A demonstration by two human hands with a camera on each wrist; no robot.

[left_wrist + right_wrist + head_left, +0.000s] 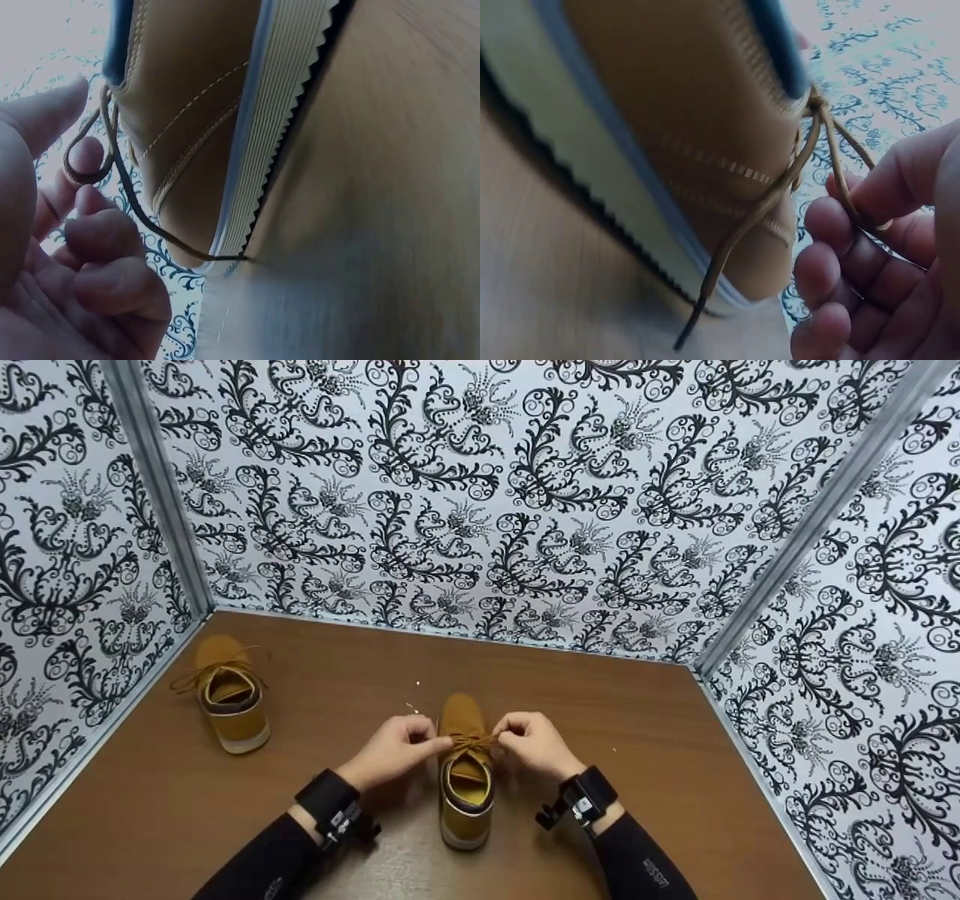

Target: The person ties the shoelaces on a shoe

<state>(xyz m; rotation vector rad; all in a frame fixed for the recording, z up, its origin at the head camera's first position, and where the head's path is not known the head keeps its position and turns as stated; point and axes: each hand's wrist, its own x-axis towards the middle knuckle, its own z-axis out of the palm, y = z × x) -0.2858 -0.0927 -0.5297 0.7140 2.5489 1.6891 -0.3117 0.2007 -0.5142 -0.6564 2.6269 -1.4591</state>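
A tan lace-up shoe (463, 810) stands upright between my hands, toe pointing away from me. My right hand (536, 742) pinches a loop of its brown shoelace (838, 161) between thumb and forefinger, to the right of the knot. On the other side, my left hand (401, 750) is at the lacing with its thumb reaching toward the knot. The left wrist view shows another lace loop (79, 178) around the left forefinger's tip, with the thumb apart from it. One loose lace end hangs down each side of the shoe.
A matching shoe (238, 727), its laces tied in a bow, stands at the left of the brown table (600, 697). Patterned panels (465, 510) in metal frames rise around the back and sides. Small white specks lie beyond my left hand. Both wrists wear black camera bands.
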